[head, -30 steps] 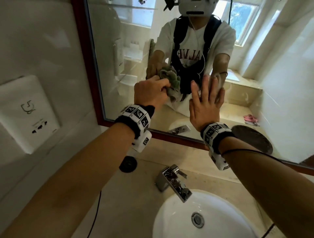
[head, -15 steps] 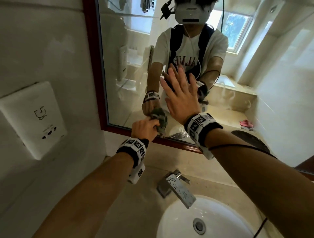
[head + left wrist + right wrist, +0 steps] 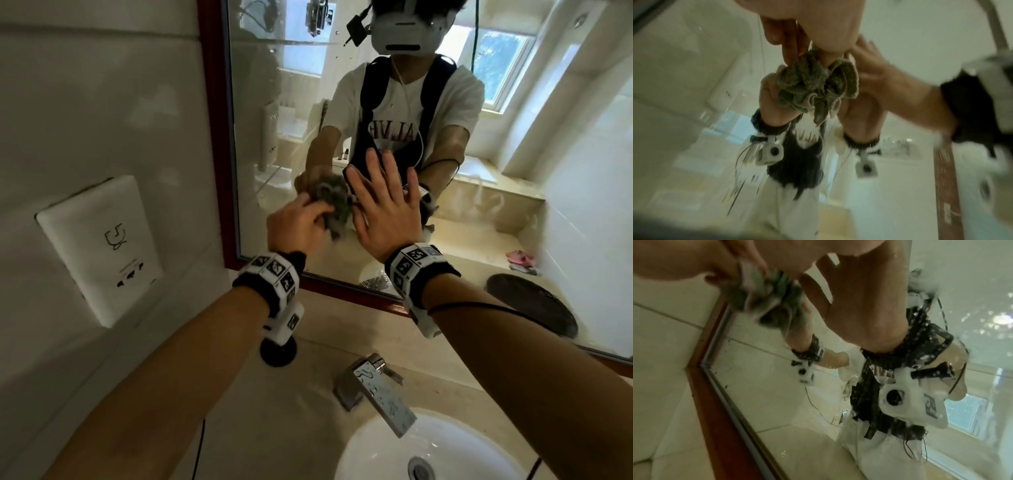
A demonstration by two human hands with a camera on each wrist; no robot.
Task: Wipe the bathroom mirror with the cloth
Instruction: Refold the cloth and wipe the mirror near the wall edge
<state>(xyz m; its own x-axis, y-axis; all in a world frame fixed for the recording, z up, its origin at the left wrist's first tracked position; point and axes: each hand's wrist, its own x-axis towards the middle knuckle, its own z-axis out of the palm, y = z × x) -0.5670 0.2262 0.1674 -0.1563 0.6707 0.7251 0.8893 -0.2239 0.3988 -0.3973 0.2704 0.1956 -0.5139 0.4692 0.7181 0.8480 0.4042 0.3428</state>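
Note:
The mirror (image 3: pixel 291 102) hangs in a red-brown frame (image 3: pixel 214 137) above the sink. My left hand (image 3: pixel 301 222) grips a bunched grey-green cloth (image 3: pixel 337 209) and presses it against the lower glass. In the left wrist view the cloth (image 3: pixel 809 68) sits crumpled under my fingertips, meeting its own reflection. My right hand (image 3: pixel 383 209) lies flat on the glass just right of the cloth, fingers straight and spread, holding nothing. In the blurred right wrist view the cloth (image 3: pixel 764 288) shows next to that hand's reflected palm.
Below the mirror a chrome faucet (image 3: pixel 376 387) juts over a white basin (image 3: pixel 445 445) set in a beige counter (image 3: pixel 257 411). A small black round object (image 3: pixel 277 353) sits on the counter under my left wrist. A white socket panel (image 3: pixel 99 246) is on the left wall.
My left hand took the cloth down to the mirror's bottom edge and has come back up, close beside the right hand. The right hand stays flat on the glass.

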